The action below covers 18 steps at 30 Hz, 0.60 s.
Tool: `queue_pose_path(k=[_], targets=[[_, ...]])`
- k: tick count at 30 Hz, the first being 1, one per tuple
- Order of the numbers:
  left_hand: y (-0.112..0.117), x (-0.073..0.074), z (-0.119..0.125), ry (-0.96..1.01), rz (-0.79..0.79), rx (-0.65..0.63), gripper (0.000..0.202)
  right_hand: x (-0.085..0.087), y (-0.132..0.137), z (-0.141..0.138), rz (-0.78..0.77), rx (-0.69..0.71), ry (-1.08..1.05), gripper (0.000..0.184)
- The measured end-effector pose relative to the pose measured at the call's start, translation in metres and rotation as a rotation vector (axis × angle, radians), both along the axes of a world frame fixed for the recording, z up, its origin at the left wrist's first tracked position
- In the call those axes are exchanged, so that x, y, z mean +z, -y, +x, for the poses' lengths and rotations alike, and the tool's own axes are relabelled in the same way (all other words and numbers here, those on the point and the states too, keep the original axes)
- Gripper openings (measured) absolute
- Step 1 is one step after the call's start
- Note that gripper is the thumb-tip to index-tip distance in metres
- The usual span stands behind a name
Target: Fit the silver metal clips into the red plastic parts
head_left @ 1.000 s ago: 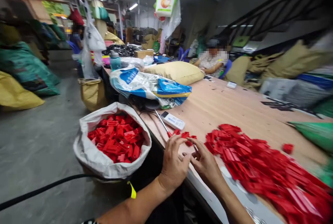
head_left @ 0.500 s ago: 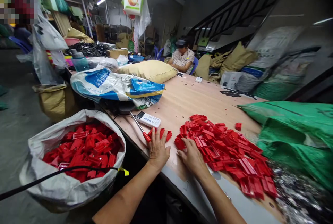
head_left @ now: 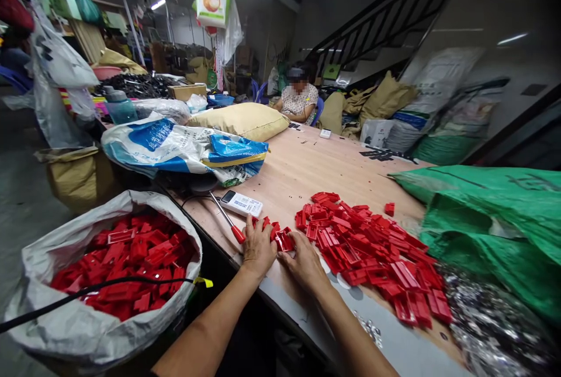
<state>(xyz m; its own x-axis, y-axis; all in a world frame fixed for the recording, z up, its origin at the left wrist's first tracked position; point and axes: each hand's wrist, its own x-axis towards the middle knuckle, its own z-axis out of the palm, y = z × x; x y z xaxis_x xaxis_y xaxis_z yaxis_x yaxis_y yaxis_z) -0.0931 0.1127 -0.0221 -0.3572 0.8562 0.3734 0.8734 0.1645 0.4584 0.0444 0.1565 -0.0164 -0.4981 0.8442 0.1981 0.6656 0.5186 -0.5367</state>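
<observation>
Near the table's front edge lies a small group of red plastic pieces (head_left: 284, 240), shaped like little open trays. My left hand (head_left: 258, 249) is curled over the left end of this group, its fingertips partly hidden. From the other side, my right hand (head_left: 303, 261) has its fingers closed against a piece. Only a narrow gap separates the two hands. To the right spreads a large pile of the same red pieces (head_left: 372, 248). A red-handled metal tool (head_left: 228, 219) lies beside my left hand, below a white device with a dark screen (head_left: 242, 203).
An open white sack (head_left: 26, 283) full of red pieces stands at left, a black cable crossing it. Blue-and-white (head_left: 184, 146) and green sacks (head_left: 495, 207) lie on the table (head_left: 324, 161). Small shiny metal parts (head_left: 486, 318) sit at right. Another person (head_left: 298, 99) sits across.
My right hand has moved left from the edge of the large pile, bringing red pieces against the small group. My left-hand fingers have drawn in. The view has shifted slightly right.
</observation>
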Motion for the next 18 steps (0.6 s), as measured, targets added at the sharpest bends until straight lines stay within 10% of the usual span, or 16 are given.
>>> queue_pose_path(k=[11,18], targets=[[0.018,0.006,0.017,0.170,0.154,-0.123,0.027,-0.008,0.018,0.021,-0.048,-0.073,-0.200,0.031],[0.047,0.054,0.003,0.087,0.336,-0.107,0.025,0.042,0.036,0.007,-0.011,0.013,-0.296,0.035]])
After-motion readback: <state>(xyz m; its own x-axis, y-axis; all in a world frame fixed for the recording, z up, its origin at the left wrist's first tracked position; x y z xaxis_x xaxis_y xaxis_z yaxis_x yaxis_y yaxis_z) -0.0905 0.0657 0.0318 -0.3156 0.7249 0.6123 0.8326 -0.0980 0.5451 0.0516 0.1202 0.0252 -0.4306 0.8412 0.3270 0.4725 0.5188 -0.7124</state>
